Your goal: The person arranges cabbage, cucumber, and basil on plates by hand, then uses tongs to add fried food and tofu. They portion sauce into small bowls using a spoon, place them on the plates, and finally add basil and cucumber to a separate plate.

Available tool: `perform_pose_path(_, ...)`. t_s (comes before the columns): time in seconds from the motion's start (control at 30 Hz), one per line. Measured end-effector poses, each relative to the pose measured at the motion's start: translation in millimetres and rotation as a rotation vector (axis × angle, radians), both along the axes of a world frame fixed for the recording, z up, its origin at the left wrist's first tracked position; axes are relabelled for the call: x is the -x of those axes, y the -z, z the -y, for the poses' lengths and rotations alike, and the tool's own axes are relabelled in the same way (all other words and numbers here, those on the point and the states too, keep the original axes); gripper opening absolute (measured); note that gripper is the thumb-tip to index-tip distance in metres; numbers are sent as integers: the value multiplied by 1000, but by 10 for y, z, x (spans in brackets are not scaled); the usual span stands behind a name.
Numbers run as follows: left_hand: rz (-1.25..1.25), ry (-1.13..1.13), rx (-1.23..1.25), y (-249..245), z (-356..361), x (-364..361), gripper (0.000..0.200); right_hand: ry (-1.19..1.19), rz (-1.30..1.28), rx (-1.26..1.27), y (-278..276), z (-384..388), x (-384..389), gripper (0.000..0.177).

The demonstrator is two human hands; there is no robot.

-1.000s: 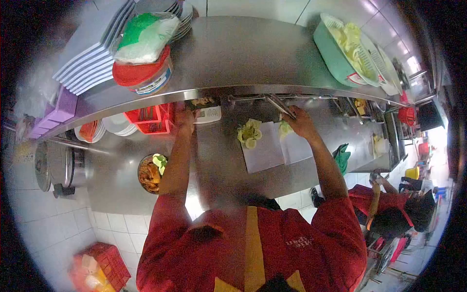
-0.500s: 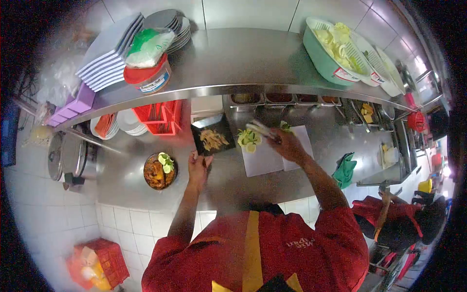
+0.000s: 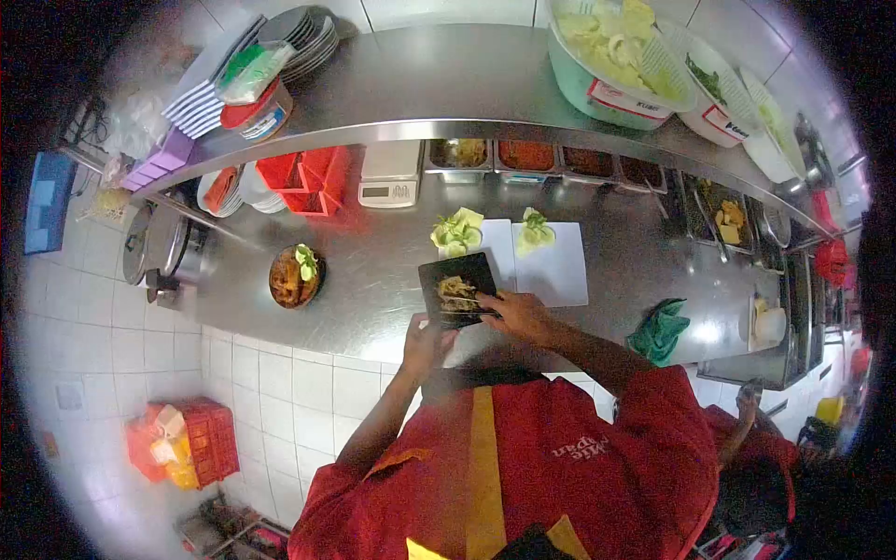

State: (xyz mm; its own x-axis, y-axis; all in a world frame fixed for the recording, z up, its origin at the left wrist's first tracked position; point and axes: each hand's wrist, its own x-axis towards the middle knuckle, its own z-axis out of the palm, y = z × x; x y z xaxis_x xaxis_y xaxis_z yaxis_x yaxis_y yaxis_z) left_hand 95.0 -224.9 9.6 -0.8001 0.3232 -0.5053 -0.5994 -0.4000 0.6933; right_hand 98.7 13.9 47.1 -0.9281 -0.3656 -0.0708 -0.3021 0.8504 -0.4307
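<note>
My left hand (image 3: 427, 343) grips the near left edge of a small black square dish (image 3: 435, 278), thumb along its rim. Pale, browned shredded food (image 3: 457, 291) lies in the middle of it. My right hand (image 3: 519, 315) is closed on metal tongs (image 3: 478, 299), whose slim tips reach into the shreds; most of the tool is hidden by the fingers. Just beyond are two white square plates, a left one (image 3: 500, 245) and a right one (image 3: 560, 275). Green leaves and pale slices (image 3: 457, 231) top the left plate, with a similar garnish (image 3: 535, 233) on the right one.
A round dark dish of browned food (image 3: 297, 278) stands at left. Behind are a kitchen scale (image 3: 387, 191), red cutlery bins (image 3: 301, 182) and sauce pans (image 3: 527, 157). A green cloth (image 3: 661, 331) lies at right. Overhead runs a steel shelf (image 3: 420, 79). Another person's arm (image 3: 742, 420) shows at lower right.
The black dish has moved right and nearer my body with my left hand, uncovering the scale. My right hand has brought the tongs from above the plates down to the shreds.
</note>
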Motion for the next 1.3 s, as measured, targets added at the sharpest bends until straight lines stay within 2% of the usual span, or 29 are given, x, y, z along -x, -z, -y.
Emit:
perform_pose_path(0.1, 4, -6, 41, 2, -87, -131, 26, -20, -36, 106, 134, -158, 4, 46)
perform_pose_path(0.33, -42, -11, 65, 148, -152, -255, 26, -7, -91, 31, 476, -384, 150, 46)
perform_pose_path(0.4, -636, 181, 444, 216, -138, -280, 26, -7, -128, 22, 521, -404, 201, 47)
perform_pose_path(0.43, -641, 181, 449, 194, -144, -263, 26, -14, -110, 16, 519, -409, 230, 48)
perform_pose_path(0.5, -99, 21, 133, 90, -166, -251, 27, -22, -95, 14, 537, -418, 283, 48)
perform_pose_path(0.6, -90, 41, 214, -115, -196, -269, 27, -42, -96, 8, 605, -448, 343, 48)
perform_pose_path(0.7, -146, 84, 201, -188, -149, -295, 28, -74, -131, 2, 652, -532, 418, 46)
perform_pose_path(0.83, -92, 63, 196, -348, -168, -343, 26, -90, -103, 10, 641, -621, 474, 45)
perform_pose_path(0.9, -613, 337, 670, -277, -95, -371, 22, -102, -123, -12, 596, -654, 501, 44)
perform_pose_path(0.93, -613, 337, 670, -231, -47, -369, 22, -95, -111, -15, 572, -663, 519, 45)
perform_pose_path(1.0, -997, 423, 973, -256, -10, -337, 20, -90, -99, -20, 504, -682, 534, 45)
perform_pose_path(1.03, -996, 422, 974, -321, -36, -350, 20, -81, -116, -1, 449, -694, 526, 45)
perform_pose_path(1.1, -401, 193, 500, -475, -96, -379, 21, -73, -133, 18, 439, -701, 525, 45)
perform_pose_path(1.13, -401, 193, 500, -471, -90, -367, 21, -64, -157, 30, 466, -704, 523, 45)
perform_pose_path(1.2, -238, 156, 411, -443, -61, -351, 22, -54, -177, 41, 434, -713, 498, 46)
perform_pose_path(1.23, -236, 156, 410, -418, -39, -356, 22, -17, -118, 99, 374, -723, 474, 46)
perform_pose_path(1.3, -219, 53, 180, -396, 8, -357, 18, 20, -59, 157, 289, -745, 432, 45)
